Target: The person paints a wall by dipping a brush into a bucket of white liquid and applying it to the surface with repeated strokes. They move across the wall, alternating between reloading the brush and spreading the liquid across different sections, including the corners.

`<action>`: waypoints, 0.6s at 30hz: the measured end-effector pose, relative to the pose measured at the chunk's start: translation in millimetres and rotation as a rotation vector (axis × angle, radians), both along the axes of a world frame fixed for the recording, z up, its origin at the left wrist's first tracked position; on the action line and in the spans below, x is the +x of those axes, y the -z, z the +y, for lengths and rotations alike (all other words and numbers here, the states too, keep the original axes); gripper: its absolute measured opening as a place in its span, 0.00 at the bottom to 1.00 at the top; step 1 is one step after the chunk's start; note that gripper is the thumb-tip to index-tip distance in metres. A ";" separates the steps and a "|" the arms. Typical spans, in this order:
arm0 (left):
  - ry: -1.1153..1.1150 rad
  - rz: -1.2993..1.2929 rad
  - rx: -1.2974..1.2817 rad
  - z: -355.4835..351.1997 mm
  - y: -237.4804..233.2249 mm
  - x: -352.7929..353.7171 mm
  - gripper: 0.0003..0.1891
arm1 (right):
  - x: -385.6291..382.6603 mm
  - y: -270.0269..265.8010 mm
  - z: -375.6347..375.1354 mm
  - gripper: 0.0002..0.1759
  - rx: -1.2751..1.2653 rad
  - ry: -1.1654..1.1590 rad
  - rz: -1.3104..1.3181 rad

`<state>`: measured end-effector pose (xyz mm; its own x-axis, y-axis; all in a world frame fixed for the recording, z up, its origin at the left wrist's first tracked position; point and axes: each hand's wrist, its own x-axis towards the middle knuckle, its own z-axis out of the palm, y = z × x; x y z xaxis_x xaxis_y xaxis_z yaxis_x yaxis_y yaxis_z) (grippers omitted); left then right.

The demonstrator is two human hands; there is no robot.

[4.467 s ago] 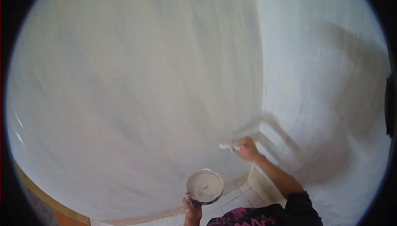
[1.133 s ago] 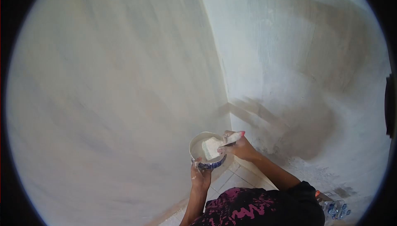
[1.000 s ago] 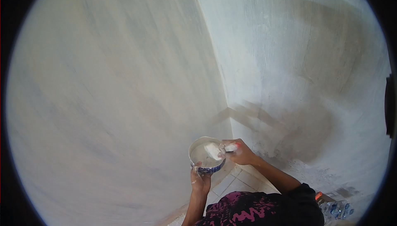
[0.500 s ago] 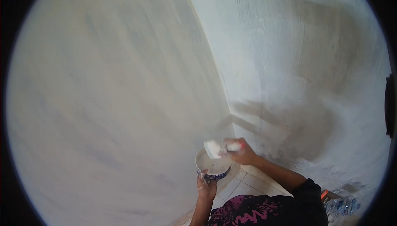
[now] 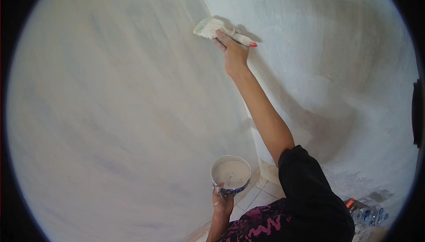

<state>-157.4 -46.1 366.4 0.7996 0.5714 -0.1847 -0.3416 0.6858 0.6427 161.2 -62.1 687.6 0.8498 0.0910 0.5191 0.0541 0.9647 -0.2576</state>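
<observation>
My right hand (image 5: 232,49) is stretched up toward the corner, its fingers round the handle of a wide brush (image 5: 212,27) coated in pale paint. The bristles lie at the left wall (image 5: 133,87), just beside the corner line. Low in the view, my left hand (image 5: 222,198) holds a round tub (image 5: 231,190) by its near side, thumb at the rim. Whitish paint (image 5: 231,173) is in the tub, and smears of it mark my left fingers.
The right wall (image 5: 283,33) meets the left one at a corner and carries my arm's shadow. White floor tiles (image 5: 261,195) show below the tub. Clear plastic bottles (image 5: 372,215) and an orange object (image 5: 350,203) are at the lower right.
My right hand has moved from above the tub up to the upper part of the corner, carrying the brush. My left hand and the tub have stayed almost in place.
</observation>
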 end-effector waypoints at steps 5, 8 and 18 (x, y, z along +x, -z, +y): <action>-0.009 0.015 -0.006 3.4 -9.4 3.0 0.28 | -0.7 18.9 14.1 0.27 -0.021 0.058 0.164; -0.015 0.021 0.002 1.1 -8.0 3.0 0.28 | -6.6 63.1 3.0 0.25 -0.103 0.133 0.252; -0.020 -0.015 -0.025 -16.8 -19.9 -22.5 0.28 | -18.2 -1.9 10.4 0.13 -0.692 0.497 -0.149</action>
<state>-179.9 -62.9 386.3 0.7909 0.5827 -0.1871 -0.3651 0.6945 0.6199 143.0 -51.7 689.5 0.8026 0.0632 0.5931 0.5080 0.4487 -0.7352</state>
